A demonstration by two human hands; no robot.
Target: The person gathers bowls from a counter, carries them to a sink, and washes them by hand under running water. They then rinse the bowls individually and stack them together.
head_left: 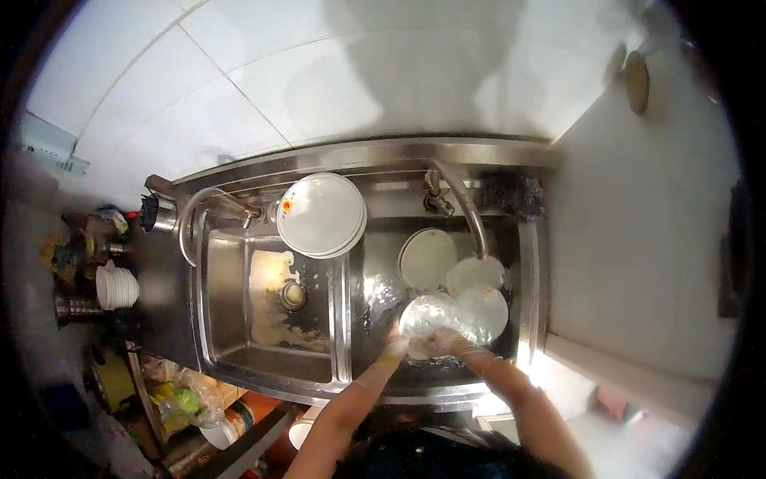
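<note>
In the right basin, my left hand (396, 342) grips the left edge of a white plate (427, 310), which is tilted and wet. My right hand (444, 342) lies over the near part of that plate. Its fingers are blurred, and whether it holds anything is hidden. Beyond and beside my hands, more white plates (427, 259) lie in the water. Another plate (485, 311) sits just right of the one I hold. The right faucet (469, 203) curves down over these dishes.
A stack of white plates (323, 214) stands behind the divider. The left basin (227, 307) has foam around its drain. The left faucet (195, 209) arches over that basin. Stacked small white dishes (117, 287) stand at far left. A dark scrubber-like mass (513, 194) lies in the back right corner.
</note>
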